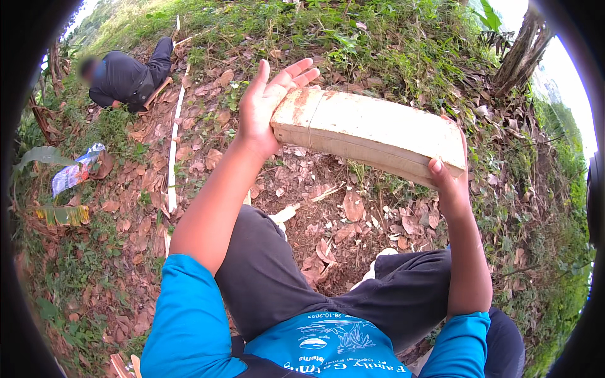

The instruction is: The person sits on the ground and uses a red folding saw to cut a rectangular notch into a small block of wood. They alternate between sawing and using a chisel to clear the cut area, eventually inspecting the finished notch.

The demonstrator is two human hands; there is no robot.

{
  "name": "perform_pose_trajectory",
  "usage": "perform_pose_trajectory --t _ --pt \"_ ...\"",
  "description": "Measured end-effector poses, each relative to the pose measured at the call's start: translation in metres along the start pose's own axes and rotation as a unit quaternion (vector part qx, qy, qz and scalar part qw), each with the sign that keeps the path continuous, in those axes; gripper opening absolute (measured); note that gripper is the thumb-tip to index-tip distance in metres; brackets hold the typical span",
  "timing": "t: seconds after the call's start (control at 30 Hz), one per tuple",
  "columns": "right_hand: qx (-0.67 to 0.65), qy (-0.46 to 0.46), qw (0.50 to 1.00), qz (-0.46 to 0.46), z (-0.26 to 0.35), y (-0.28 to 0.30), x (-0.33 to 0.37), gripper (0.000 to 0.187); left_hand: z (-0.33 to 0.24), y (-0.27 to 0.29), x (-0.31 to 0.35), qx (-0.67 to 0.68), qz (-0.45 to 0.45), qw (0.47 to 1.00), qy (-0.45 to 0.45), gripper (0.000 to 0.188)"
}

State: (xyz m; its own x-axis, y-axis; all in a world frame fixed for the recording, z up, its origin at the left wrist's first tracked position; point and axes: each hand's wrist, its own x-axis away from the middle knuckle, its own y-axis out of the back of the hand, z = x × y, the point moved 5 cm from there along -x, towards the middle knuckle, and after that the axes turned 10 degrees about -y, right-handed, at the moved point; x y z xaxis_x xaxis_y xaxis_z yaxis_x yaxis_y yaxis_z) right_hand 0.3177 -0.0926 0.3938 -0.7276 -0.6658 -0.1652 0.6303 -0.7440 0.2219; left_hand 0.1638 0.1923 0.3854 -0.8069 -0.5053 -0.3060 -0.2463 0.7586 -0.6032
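Observation:
A long, pale block (372,129), wood-like and soiled with brown smears, is held up in front of me, tilted down toward the right. A seam runs along its near side, and a thin band or string crosses it close to the left end. My right hand (449,179) grips the right end, thumb on the near side and the other fingers mostly hidden behind. Against the left end rests the palm of my left hand (268,110), its fingers stretched out and apart. Below the block, my bent legs (265,258) frame a patch of leaf-covered soil.
At the far left another person (129,79) in dark clothes bends low near the ground. A long white strip (176,138) runs along the slope on my left. Farther left lies a crumpled plastic wrapper (75,171). A tree trunk (523,50) rises at the far right.

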Motion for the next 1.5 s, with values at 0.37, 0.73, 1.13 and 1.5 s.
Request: perform_pose_trajectory --t 0.37,0.73,1.13,1.5 --pt "-0.17 -0.338 0.921 0.096 -0.055 0.029 -0.013 0.099 0.016 -0.02 0.024 -0.351 0.092 0.931 0.044 0.073" --pt "-0.053 -0.089 0.994 -0.028 0.0 0.058 -0.009 0.059 0.079 -0.016 0.034 -0.215 0.03 0.951 0.222 0.053" --pt "-0.038 0.014 0.999 0.019 0.001 0.043 -0.009 0.077 0.07 -0.008 0.024 -0.301 -0.017 0.947 0.108 0.061" --pt "-0.053 -0.011 0.998 0.019 -0.02 0.056 -0.013 0.075 0.046 -0.012 0.026 -0.324 0.062 0.939 0.097 0.069"
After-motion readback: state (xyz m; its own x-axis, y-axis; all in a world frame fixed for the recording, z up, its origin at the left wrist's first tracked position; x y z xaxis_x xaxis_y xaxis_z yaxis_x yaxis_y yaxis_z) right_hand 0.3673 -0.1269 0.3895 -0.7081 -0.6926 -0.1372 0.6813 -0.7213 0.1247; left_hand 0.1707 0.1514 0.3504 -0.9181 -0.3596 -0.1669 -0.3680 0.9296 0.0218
